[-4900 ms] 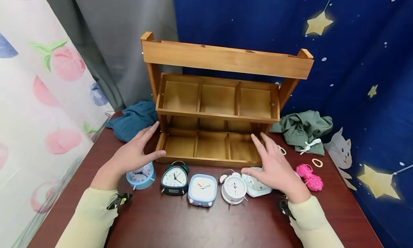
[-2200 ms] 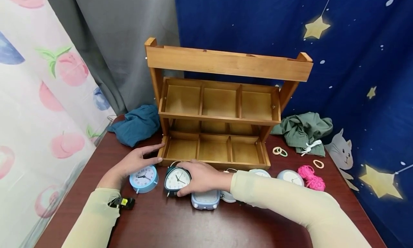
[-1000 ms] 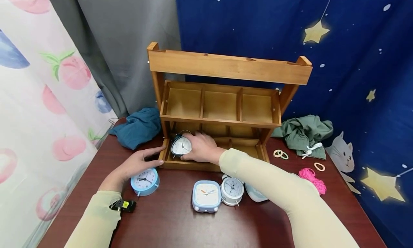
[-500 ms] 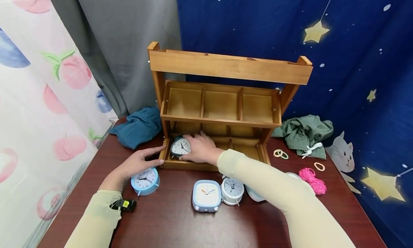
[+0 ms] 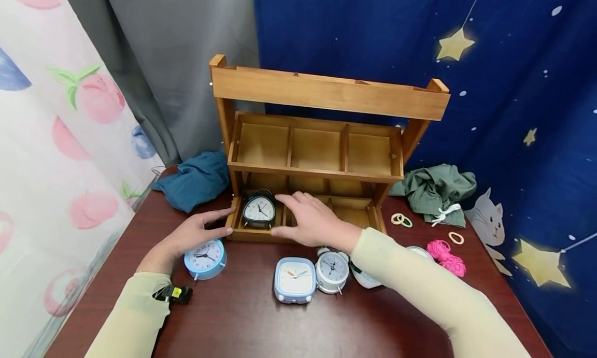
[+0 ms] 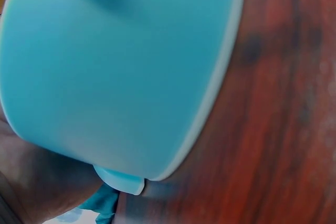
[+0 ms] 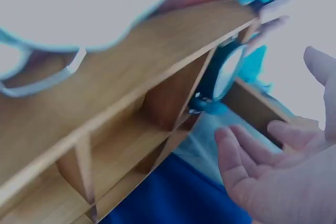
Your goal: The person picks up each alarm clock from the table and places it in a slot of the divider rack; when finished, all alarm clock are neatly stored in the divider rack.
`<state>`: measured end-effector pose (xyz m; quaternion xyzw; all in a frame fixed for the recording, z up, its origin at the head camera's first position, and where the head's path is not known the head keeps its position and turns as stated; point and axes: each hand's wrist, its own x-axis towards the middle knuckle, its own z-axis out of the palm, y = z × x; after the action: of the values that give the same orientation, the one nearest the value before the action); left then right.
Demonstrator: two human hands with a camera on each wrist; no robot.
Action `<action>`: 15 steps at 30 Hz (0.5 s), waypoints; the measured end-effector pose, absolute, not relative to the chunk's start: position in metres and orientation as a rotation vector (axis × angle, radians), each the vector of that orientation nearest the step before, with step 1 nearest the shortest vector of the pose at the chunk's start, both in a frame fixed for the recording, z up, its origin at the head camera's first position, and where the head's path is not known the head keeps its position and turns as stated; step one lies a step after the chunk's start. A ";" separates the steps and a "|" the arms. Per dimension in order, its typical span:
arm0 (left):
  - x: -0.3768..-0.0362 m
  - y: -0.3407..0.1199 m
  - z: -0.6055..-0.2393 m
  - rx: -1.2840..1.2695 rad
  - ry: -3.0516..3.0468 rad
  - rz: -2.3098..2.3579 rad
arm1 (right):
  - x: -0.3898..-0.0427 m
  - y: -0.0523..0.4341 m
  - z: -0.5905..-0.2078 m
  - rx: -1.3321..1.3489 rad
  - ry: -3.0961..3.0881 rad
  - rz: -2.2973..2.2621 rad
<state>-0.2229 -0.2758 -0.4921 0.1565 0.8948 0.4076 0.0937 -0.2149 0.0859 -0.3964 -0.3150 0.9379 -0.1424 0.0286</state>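
The right hand [image 5: 313,224], fingers apart, holds nothing beside the dark clock [image 5: 258,211] in the shelf [image 5: 326,94]; a brush could topple it.

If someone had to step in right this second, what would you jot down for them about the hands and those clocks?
Left hand: open, fingers touching the wooden shelf's bottom-left corner, round blue clock just beneath it.
Right hand: open, holding nothing, beside the dark green clock.
Done: the dark green clock stands upright in the bottom tier's left compartment.
Left: the round blue clock, square blue clock, white bell clock and a pale clock half hidden by the right sleeve sit on the table. The other compartments look empty.
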 end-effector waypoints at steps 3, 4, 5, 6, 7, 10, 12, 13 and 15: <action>-0.223 -0.278 -0.491 0.473 2.650 1.221 | -0.193 0.102 -0.397 -1.030 2.826 -0.457; -0.223 -0.279 -0.491 0.474 2.646 1.226 | -0.186 0.106 -0.398 -1.048 2.806 -0.452; -0.223 -0.279 -0.491 0.476 2.642 1.231 | -0.179 0.111 -0.400 -1.068 2.787 -0.454; -0.223 -0.279 -0.492 0.477 2.639 1.237 | -0.173 0.115 -0.403 -1.089 2.771 -0.449; -0.224 -0.279 -0.492 0.477 2.636 1.242 | -0.168 0.119 -0.407 -1.109 2.757 -0.443; -0.224 -0.278 -0.492 0.475 2.633 1.244 | -0.157 0.127 -0.416 -1.138 2.722 -0.426; -0.224 -0.277 -0.492 0.477 2.633 1.238 | -0.153 0.130 -0.422 -1.145 2.700 -0.415; -0.223 -0.277 -0.491 0.475 2.633 1.236 | -0.151 0.131 -0.425 -1.144 2.689 -0.414; -0.223 -0.277 -0.491 0.474 2.634 1.230 | -0.149 0.132 -0.430 -1.148 2.676 -0.398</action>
<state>-0.2233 -0.2766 -0.4905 0.1600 0.8899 0.4157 0.0979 -0.1487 0.1321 -0.4302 -0.3888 0.9058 -0.1346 0.1013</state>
